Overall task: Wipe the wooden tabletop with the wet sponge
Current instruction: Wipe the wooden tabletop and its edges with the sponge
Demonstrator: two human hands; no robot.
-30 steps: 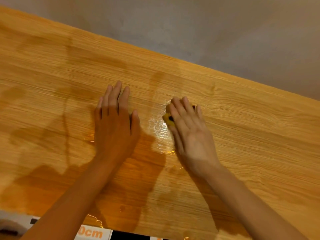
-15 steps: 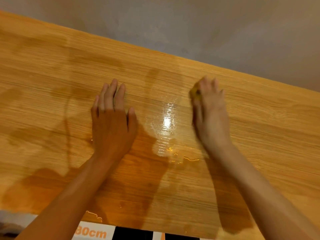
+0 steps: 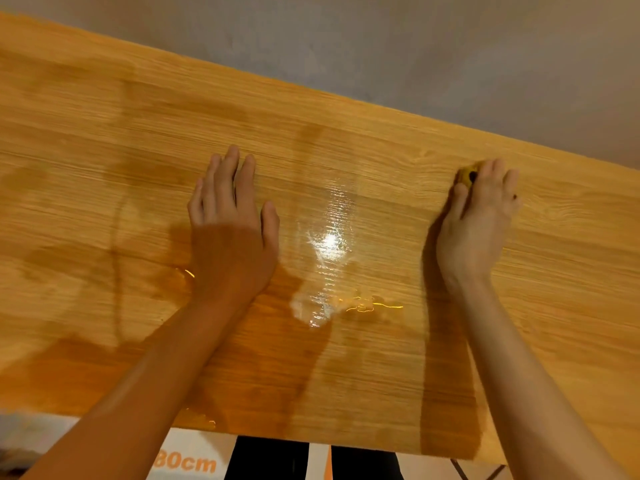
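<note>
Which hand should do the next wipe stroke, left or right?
Right. The right hand already presses the sponge down near the tabletop's far edge, with unwiped wood beside it. The left hand lies flat on the wood, holding nothing.

The only legible writing is "80cm" in orange characters on a white sheet (image 3: 194,459) that lies below the near edge of the wooden tabletop (image 3: 104,168), at the bottom of the head view. The left forearm cuts across the sheet just left of the characters, so whether anything stands before the "8" cannot be told. No other lettering, label or brand can be read anywhere in view.
</note>
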